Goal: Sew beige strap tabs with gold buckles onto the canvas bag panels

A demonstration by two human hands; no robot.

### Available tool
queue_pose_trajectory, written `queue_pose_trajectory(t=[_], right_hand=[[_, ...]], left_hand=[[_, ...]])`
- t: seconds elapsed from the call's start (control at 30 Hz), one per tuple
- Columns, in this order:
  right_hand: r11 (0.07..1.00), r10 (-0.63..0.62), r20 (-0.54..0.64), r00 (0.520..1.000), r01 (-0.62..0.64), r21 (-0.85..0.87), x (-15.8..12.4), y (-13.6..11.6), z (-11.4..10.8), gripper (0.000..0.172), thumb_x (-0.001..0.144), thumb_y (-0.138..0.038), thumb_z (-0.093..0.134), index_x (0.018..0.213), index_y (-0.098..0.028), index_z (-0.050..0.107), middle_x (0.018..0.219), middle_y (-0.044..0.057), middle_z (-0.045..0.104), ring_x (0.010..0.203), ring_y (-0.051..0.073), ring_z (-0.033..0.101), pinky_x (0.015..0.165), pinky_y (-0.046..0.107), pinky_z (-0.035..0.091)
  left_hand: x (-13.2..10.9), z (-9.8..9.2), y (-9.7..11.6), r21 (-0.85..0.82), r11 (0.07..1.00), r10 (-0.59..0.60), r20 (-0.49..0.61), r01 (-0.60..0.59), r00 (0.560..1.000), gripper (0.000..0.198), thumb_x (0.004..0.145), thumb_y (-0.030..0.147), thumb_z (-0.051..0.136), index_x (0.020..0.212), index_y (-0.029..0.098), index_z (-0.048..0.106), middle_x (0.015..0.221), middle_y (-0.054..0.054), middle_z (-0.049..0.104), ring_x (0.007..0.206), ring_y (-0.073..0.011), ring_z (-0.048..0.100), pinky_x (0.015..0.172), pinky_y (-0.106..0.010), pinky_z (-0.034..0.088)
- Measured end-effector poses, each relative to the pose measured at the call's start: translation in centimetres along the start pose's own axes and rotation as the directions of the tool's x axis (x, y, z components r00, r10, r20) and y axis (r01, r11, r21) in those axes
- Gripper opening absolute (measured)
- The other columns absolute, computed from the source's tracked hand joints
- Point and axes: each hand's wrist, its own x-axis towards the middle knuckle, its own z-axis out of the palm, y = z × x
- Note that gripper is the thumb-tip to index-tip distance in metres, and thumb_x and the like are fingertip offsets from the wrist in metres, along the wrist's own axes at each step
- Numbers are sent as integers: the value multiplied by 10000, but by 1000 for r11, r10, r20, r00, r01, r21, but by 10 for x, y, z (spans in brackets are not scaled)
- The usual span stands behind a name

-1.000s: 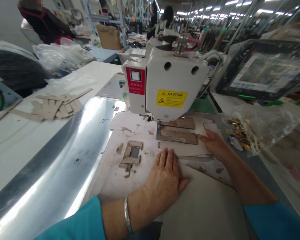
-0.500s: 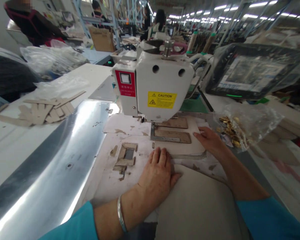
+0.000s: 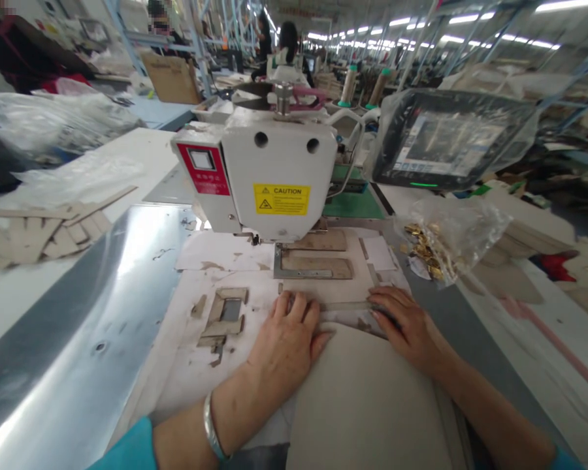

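A flat beige panel (image 3: 323,288) lies under the sewing machine head (image 3: 279,176), with a metal U-shaped clamp (image 3: 313,274) resting on top of it. My left hand (image 3: 289,339) lies at the panel's near left edge, palm down with fingers stretched out. At the near right corner, the fingertips of my right hand (image 3: 406,323) touch the panel, the thumb apart from the other fingers. In front of me, partly between my forearms, is a stack of larger beige panels (image 3: 362,398). My left thumb reaches its upper left corner.
Left of my hand is a small frame-shaped template (image 3: 228,310) on the white sheet. Beige strips (image 3: 44,228) lie far left. On the right are a bag of gold-coloured metal pieces (image 3: 428,251) and a plastic-wrapped screen (image 3: 445,140). Other people are in the background.
My right hand has moved from the panel's right edge down to its near right corner. My left hand stays at the near edge. The whole view has shifted.
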Motion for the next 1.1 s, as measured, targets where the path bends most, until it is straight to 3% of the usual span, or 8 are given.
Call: queue_pose_trajectory(t=[0.23,0.5,0.63,0.73,0.87,1.0,1.1], right_hand=[[1000,4,-46,999,-3,28,2,-2,-1,214,914,-173,489,1083,-216,613,1064,109,646,1056,261,596,914,456,506],[999,-5,16,1000,5,-42,0,-9,-1,283,913,-150,490,1159,-207,617,1099,105,665,1057,258,601,972,485,477],[1000,10,-40,999,-9,19,-3,-7,-2,238,914,-165,506,1106,-197,642,1063,94,692,1032,236,626,935,441,504],[989,142,-110,984,-136,60,1,20,-10,211,923,-235,503,1054,-207,665,1006,74,720,934,216,676,840,387,548],[894,389,-239,890,-427,-133,21,88,-33,259,884,-265,500,1031,-179,695,999,90,733,822,229,695,771,379,553],[719,530,-160,833,-541,-436,42,140,-46,265,868,-211,492,986,-152,722,960,141,729,892,283,680,786,388,514],[683,558,-82,826,-513,-520,51,155,-45,214,850,-188,526,935,-148,718,915,145,718,877,278,670,776,362,486]], left_hand=[[2,1,0,36,999,3,-6,-3,1000,404,926,437,536,1202,143,569,1186,-123,537,1168,-335,451,974,-486,454],[3,-2,3,70,997,-15,28,13,999,396,928,431,535,1205,152,579,1106,-114,564,1106,-324,484,913,-481,489],[2,-2,5,85,996,-7,21,5,1000,397,933,418,527,1207,135,582,1091,-123,567,1093,-326,485,905,-490,491],[2,0,4,94,996,-5,-7,5,1000,387,923,404,547,1188,126,593,1075,-121,568,1072,-323,489,895,-481,497],[0,1,4,119,993,12,-33,-8,999,379,925,398,544,1192,132,589,1065,-116,568,1053,-313,494,880,-476,503],[0,0,5,136,991,22,-43,-16,999,351,911,377,568,1163,135,600,1029,-107,568,1013,-301,506,866,-469,510],[0,-1,5,133,991,19,-38,-14,999,326,908,375,573,1129,137,612,1027,-102,566,1017,-302,507,883,-477,505]])
